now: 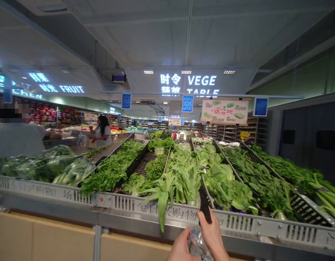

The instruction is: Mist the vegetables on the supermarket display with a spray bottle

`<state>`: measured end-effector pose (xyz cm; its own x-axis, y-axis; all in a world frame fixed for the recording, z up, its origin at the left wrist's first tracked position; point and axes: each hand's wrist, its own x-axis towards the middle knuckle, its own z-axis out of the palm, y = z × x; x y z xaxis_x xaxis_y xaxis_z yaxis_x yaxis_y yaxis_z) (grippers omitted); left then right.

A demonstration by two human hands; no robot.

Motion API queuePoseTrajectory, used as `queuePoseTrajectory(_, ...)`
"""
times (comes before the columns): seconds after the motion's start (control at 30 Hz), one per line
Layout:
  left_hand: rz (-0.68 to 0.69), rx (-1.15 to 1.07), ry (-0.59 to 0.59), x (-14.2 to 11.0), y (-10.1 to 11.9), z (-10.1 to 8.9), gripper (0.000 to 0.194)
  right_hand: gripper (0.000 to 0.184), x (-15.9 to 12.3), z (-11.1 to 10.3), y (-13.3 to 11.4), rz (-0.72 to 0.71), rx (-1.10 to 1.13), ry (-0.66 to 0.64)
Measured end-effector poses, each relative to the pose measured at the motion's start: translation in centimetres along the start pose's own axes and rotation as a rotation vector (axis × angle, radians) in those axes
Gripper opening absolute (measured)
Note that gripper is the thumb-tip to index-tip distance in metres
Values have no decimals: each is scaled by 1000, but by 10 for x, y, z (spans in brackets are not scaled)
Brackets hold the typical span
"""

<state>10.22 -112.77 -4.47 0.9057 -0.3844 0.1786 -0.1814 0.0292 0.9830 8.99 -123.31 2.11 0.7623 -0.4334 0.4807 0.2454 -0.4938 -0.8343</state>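
Note:
My two hands meet at the bottom edge, in front of a produce stand of leafy greens. My left hand [180,248] is closed on a crumpled clear plastic bag [197,245], which is pressed between both hands. My right hand [214,235] reaches up over the metal front rail [134,204]. Its thumb and fingers pinch the near end of a black slotted divider [203,192]. The divider runs back between a bed of long-stemmed greens [180,177] and a bed of broad-leaf greens [227,188]. Only part of each hand shows.
More black dividers split the sloped stand into lanes of greens. Bagged vegetables [47,166] lie at the left end. A person in a white top [102,132] stands at a far stand, and another person [15,137] is close on the left. Shelves line the back wall.

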Motion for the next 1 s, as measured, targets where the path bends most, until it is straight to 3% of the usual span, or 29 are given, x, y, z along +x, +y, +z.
queuePoseTrajectory(0.2,-36,52,-10,-19,38,-20,74,31,-8,13,-24,-36,48,-84)
queuePoseTrajectory(0.37,10,96,-25,-25,59,-45,70,30,-13,31,-44,-144,81,-10)
queuePoseTrajectory(0.57,54,129,-11,-35,62,-66,63,32,-24,53,-53,-210,37,-39)
queuePoseTrajectory(0.7,31,315,105,-44,58,-75,63,33,-33,61,-56,-207,-2,-83)
queuePoseTrajectory(1.0,14,375,147,-38,58,-80,53,28,-26,66,-66,-162,-53,-122)
